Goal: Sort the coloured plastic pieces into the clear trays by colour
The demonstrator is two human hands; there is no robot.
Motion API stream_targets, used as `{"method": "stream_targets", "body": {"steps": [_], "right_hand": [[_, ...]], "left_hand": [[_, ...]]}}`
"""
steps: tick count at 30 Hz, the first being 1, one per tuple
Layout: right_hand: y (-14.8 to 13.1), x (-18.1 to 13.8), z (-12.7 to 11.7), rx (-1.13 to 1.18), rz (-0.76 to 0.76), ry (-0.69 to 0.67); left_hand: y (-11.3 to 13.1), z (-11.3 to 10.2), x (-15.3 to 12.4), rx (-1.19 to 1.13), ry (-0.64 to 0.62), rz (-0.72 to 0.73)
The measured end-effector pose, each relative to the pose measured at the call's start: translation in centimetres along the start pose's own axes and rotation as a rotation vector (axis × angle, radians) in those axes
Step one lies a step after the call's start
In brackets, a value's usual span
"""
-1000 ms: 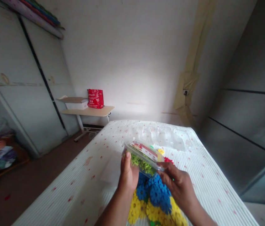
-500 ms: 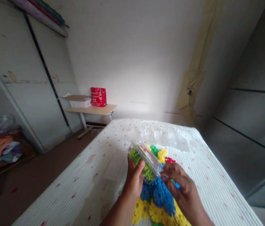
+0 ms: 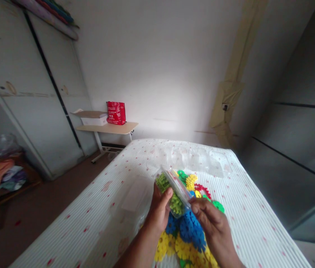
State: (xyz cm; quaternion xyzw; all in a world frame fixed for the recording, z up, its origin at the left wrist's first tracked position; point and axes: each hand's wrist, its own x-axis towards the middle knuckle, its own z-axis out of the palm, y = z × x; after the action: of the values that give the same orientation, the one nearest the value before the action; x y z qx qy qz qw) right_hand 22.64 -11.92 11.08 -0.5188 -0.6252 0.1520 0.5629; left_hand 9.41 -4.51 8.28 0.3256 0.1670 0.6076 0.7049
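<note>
A clear plastic box (image 3: 177,210) filled with light green pieces is tilted above the bed. My left hand (image 3: 159,208) wraps round its left side, thumb across the front. At its lower right end my right hand (image 3: 211,217) pinches the edge of the lid (image 3: 178,182), which carries a printed label. Whether the lid is loose there, I cannot tell. Beneath the hands lies a heap of flower-shaped plastic discs, with blue discs (image 3: 192,230), yellow discs (image 3: 185,247), a green disc (image 3: 219,206) and red discs (image 3: 203,190). The hands hide part of the heap.
Clear plastic trays (image 3: 196,160) lie at the far side of the striped bed cover (image 3: 95,208). Another clear plastic piece (image 3: 132,197) rests left of the hands. By the wall, a small table (image 3: 109,128) bears a red bag (image 3: 116,112) and a white box (image 3: 93,121).
My right hand has shifted slightly at the box's lower end, its fingers now closer on the lid edge. More red and green discs show beside it. The view has moved a little.
</note>
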Motion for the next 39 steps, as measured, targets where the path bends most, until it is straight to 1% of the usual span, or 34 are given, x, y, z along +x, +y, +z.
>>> {"method": "stream_targets", "body": {"steps": [3,5,8,12,18,22,26,29,33,36,39], "right_hand": [[-0.1,0.0,0.2,0.057,0.051,0.000],[-0.2,0.1,0.1,0.073,0.032,-0.018],[-0.3,0.6,-0.2,0.071,-0.053,-0.079],[0.3,1.2,-0.8,0.051,-0.187,-0.131],[1.7,1.4,-1.5,-0.016,-0.292,-0.209],[1.3,1.4,-1.6,-0.054,-0.302,-0.245],[0.6,1.3,-1.4,-0.124,-0.368,-0.225],[0.7,1.0,-1.2,-0.199,-0.409,-0.196],[1.0,0.7,-1.1,-0.263,-0.449,-0.157],[0.9,0.8,-1.1,-0.229,-0.447,-0.169],[0.9,1.1,-1.4,-0.159,-0.411,-0.218]], "left_hand": [[-0.1,-0.1,-0.1,0.004,0.033,-0.025],[-0.2,-0.2,-0.1,0.001,0.053,-0.038],[-0.2,-0.4,0.1,-0.016,0.091,-0.070],[-0.1,-0.4,0.4,-0.063,0.132,-0.161],[0.0,-0.4,0.5,-0.105,0.145,-0.245],[-0.1,-0.5,0.4,-0.128,0.137,-0.297],[0.0,-0.4,0.3,-0.140,0.091,-0.358],[0.1,-0.2,0.2,-0.144,0.078,-0.360],[0.0,0.1,0.2,-0.104,0.116,-0.327],[-0.1,0.2,0.1,-0.069,0.153,-0.302],[0.0,0.3,0.0,-0.044,0.164,-0.268]]}}
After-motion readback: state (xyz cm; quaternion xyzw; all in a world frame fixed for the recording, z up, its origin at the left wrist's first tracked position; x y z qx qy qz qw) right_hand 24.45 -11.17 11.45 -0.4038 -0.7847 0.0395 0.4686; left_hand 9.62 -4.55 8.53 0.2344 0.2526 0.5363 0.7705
